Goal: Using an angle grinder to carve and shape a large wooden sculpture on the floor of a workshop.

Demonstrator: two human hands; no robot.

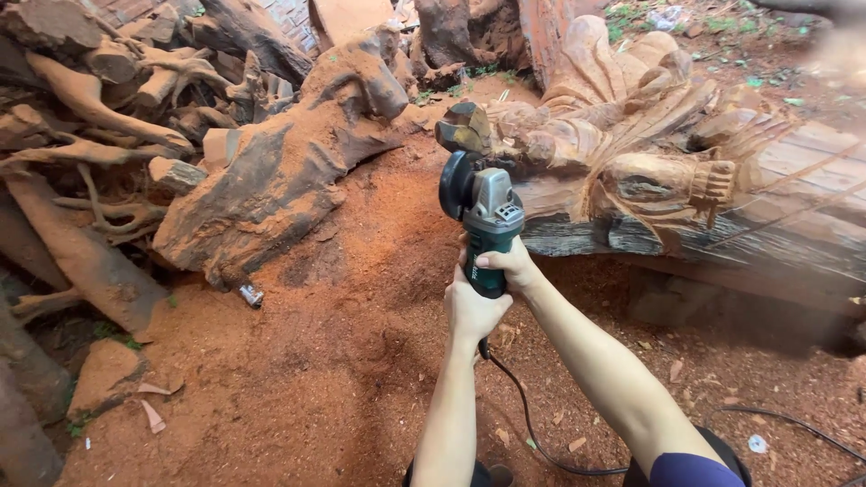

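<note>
Both my hands grip a green and grey angle grinder [483, 215] held out in front of me. My left hand [471, 308] wraps the rear of its green handle. My right hand [511, 266] holds the handle just ahead of it, thumb across the body. The grinder's black guard and disc [456, 184] sit just below the left tip of a large carved wooden sculpture [631, 135], close to a dark knob [464, 128] on it. Whether the disc touches the wood I cannot tell. A black power cord [532, 424] trails from the handle down to the ground.
Reddish sawdust [343, 343] covers the ground. A big rough stump [271, 171] and a heap of roots and logs [90, 99] lie at left. A small metal can [252, 295] rests by the stump. The carving sits on a dark beam [722, 248].
</note>
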